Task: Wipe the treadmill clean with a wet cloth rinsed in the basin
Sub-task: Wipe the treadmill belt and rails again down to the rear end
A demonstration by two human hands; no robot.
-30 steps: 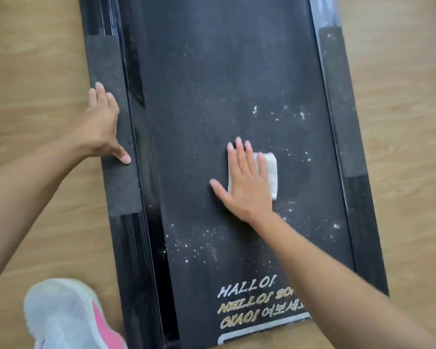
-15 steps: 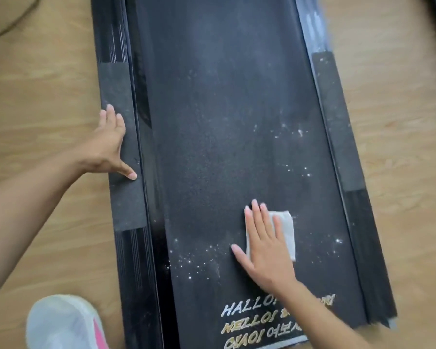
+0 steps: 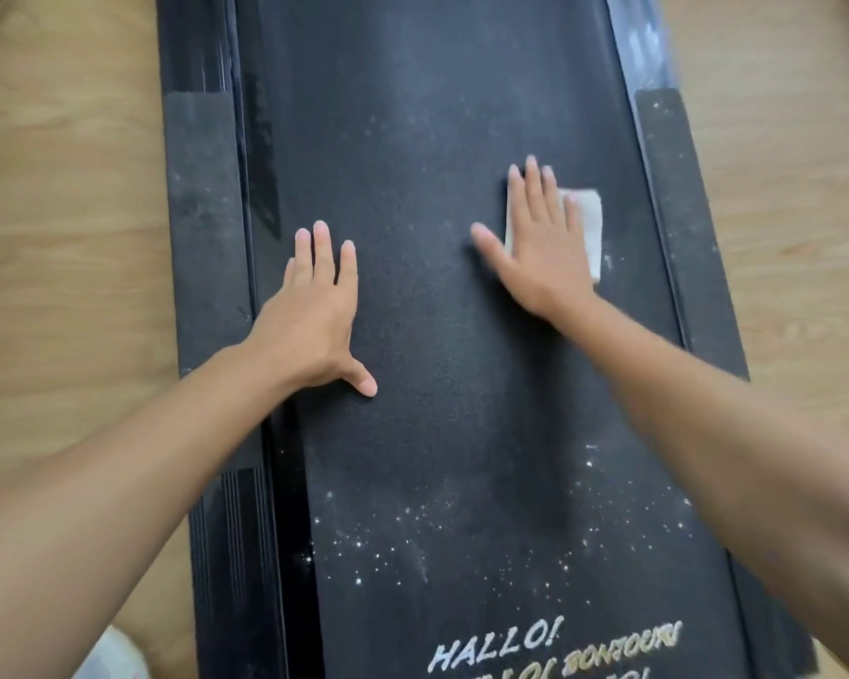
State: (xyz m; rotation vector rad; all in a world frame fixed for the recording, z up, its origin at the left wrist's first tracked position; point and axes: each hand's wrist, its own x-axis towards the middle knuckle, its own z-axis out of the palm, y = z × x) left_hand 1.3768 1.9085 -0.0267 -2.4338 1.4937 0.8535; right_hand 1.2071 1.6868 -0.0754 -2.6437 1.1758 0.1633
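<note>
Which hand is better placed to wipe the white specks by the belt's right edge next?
Right hand: it presses the cloth flat on the belt beside those specks. The left hand rests bare, farther away.

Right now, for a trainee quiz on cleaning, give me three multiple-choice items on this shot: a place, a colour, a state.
1. Where does the left hand rest? A) treadmill belt B) floor C) side rail
2. What colour is the cloth? A) blue B) white C) red
3. How is the right hand? A) a fist B) pinching a corner C) flat, pressing the cloth
Answers: 1 A, its palm lies on the black belt; 2 B, it shows white beside the fingers; 3 C, straight fingers cover the cloth.
</note>
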